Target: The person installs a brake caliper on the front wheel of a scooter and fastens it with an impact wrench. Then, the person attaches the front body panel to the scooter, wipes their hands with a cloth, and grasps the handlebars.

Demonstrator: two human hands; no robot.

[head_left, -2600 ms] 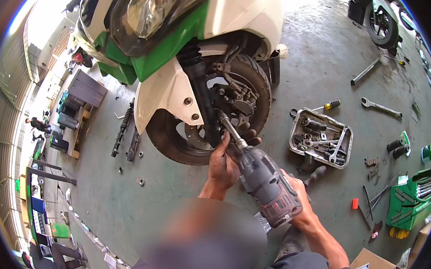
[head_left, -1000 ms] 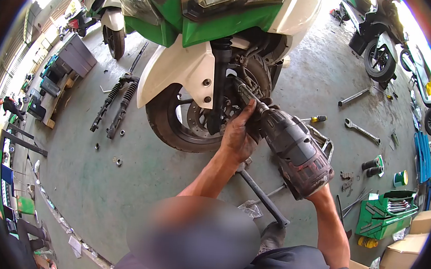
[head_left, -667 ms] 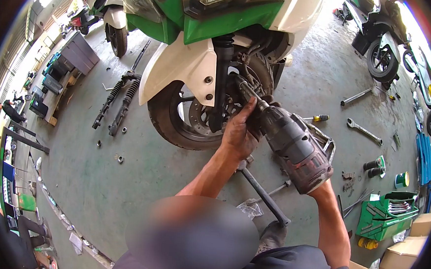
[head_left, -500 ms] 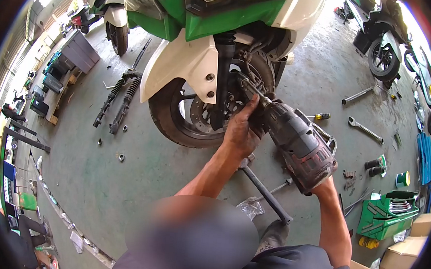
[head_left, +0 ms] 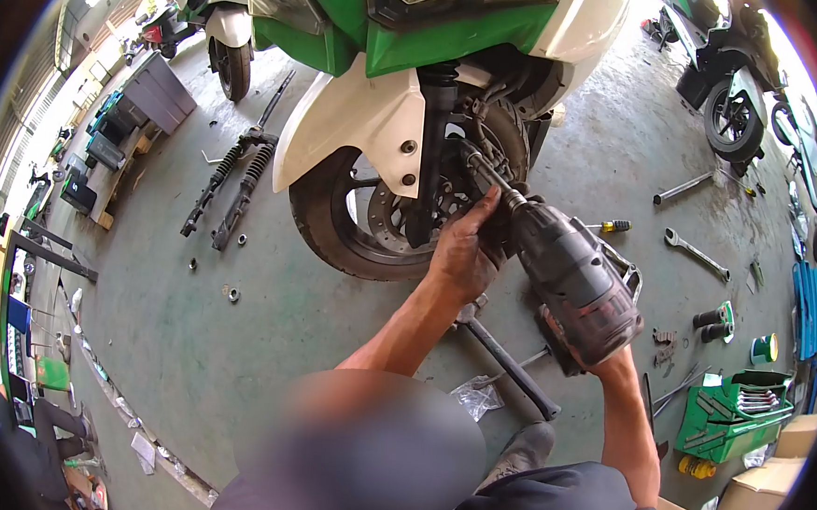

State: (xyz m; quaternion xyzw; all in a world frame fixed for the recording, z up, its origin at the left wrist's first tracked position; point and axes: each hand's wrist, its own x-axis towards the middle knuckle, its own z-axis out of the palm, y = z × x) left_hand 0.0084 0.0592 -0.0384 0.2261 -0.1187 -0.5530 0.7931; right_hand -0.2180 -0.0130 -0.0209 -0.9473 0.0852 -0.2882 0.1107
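Observation:
A dark impact wrench [head_left: 576, 275] with a long socket extension [head_left: 484, 171] points up-left at the brake and fork area of a green and white scooter [head_left: 459, 38]. My right hand [head_left: 594, 355] grips its handle, mostly hidden behind the tool body. Near the front of the wrench, my left hand [head_left: 467, 249] has its thumb against the extension and its fingers curled behind, partly hidden. The socket end is beside the black fork leg [head_left: 428, 163], above the front wheel [head_left: 322, 222]; the exact contact point is too small to tell.
Two removed shock absorbers [head_left: 241, 193] lie on the floor at left, near some nuts. A long-handled tool [head_left: 514, 369] lies below my hands. At right are a spanner [head_left: 697, 254], a green toolbox [head_left: 731, 415] and cardboard boxes [head_left: 769, 478]. Other scooters stand behind.
Compared with the oldest frame, the view has shifted and the wrench sits further right and higher, with both hands still on it. Over the last half second, only a slight shift of the view shows.

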